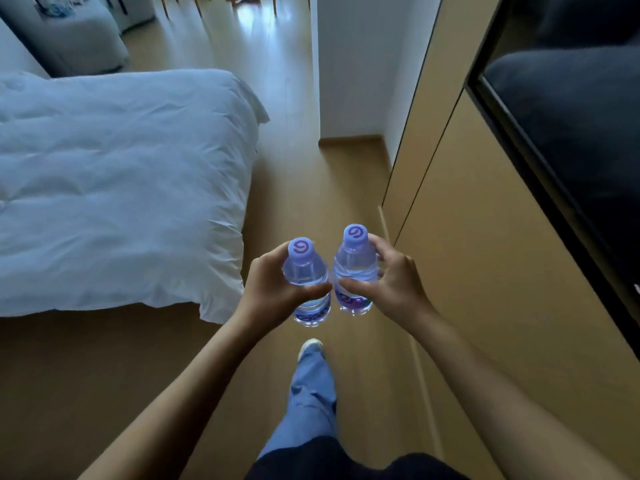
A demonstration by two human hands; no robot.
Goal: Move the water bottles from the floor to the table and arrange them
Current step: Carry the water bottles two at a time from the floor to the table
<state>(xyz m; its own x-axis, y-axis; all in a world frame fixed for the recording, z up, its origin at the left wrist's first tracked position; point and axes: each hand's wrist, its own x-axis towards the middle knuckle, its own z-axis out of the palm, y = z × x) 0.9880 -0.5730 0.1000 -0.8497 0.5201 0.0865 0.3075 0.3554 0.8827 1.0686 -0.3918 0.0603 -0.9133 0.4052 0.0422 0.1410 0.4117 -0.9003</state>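
At the frame's centre the left hand [273, 289] grips one water bottle [306, 282] and the right hand [391, 282] grips another bottle [355, 268], both upright above the floor [138, 375]. Purple caps show a swirl logo; label lettering is partly hidden by thumbs, unreadable. A bed [114, 188] fills the left.

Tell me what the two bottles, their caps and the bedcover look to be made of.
Left bottle and right bottle: clear, glossy plastic, since the floor shows through them. Caps: opaque matte purple, probably plastic, with a printed swirl. Bedcover: soft white fabric, probably cotton, judging by its creases and puffy edge.
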